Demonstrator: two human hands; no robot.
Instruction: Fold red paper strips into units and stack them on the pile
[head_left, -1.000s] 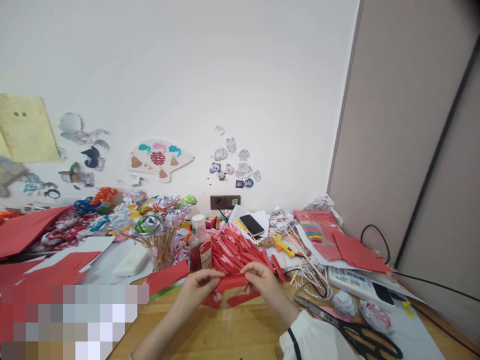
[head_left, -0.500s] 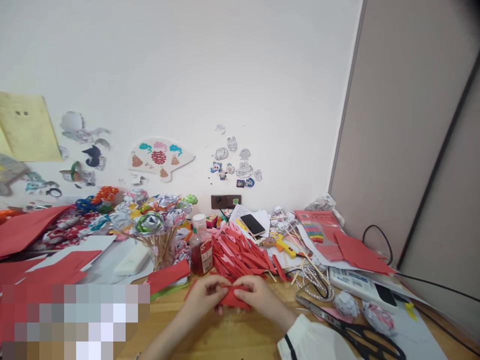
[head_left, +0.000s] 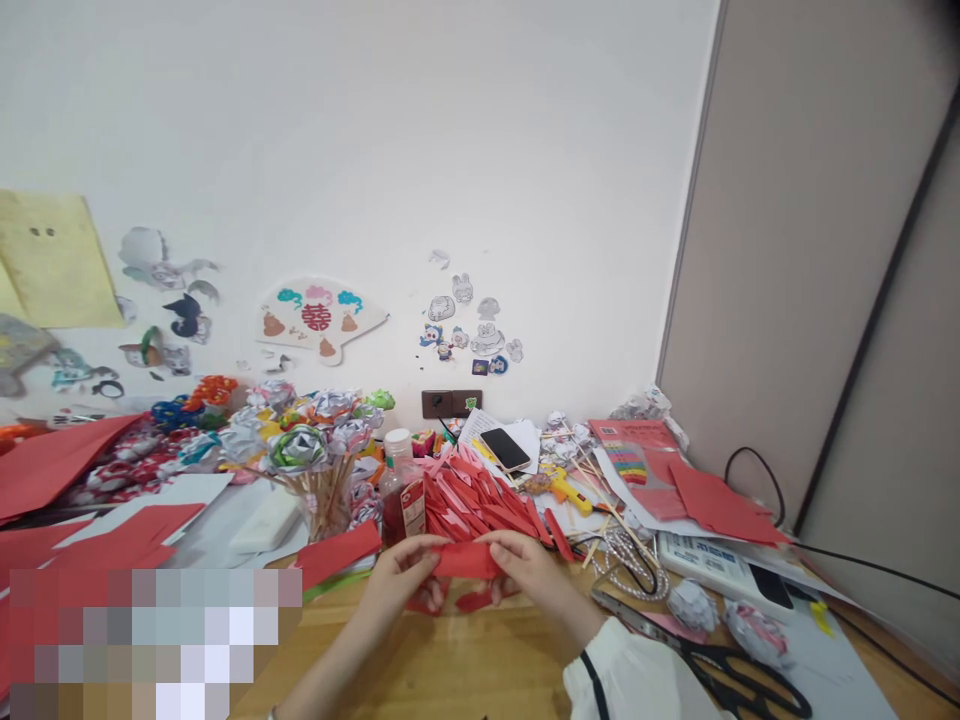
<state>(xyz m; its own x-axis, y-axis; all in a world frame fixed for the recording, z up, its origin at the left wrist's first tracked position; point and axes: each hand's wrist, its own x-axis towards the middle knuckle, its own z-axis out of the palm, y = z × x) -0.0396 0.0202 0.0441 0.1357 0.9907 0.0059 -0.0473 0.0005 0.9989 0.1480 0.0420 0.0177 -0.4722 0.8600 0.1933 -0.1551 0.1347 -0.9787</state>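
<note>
Between my two hands a strip of red paper (head_left: pixel 463 560) is stretched just above the wooden table (head_left: pixel 457 665). My left hand (head_left: pixel 405 580) pinches its left end with thumb and fingers. At the other end my right hand (head_left: pixel 525 575) pinches it the same way. Further bits of red paper show beneath the fingers; whether they belong to the same piece I cannot tell. Right behind my hands lies a heap of folded red paper strips (head_left: pixel 480 495). A bottle of dark red liquid (head_left: pixel 401 490) stands behind my left hand.
To the right are black-handled scissors (head_left: pixel 739 670), crumpled paper balls (head_left: pixel 691 606), a coiled cord (head_left: pixel 630 568) and a yellow glue gun (head_left: pixel 568 490). A phone (head_left: pixel 505 449) lies at the back. Paper flowers on sticks (head_left: pixel 322 490) stand left, near red sheets (head_left: pixel 127 535).
My hands have moved slightly apart and lifted a little. The red paper between them now shows a wider, flatter face. The surrounding things have stayed put.
</note>
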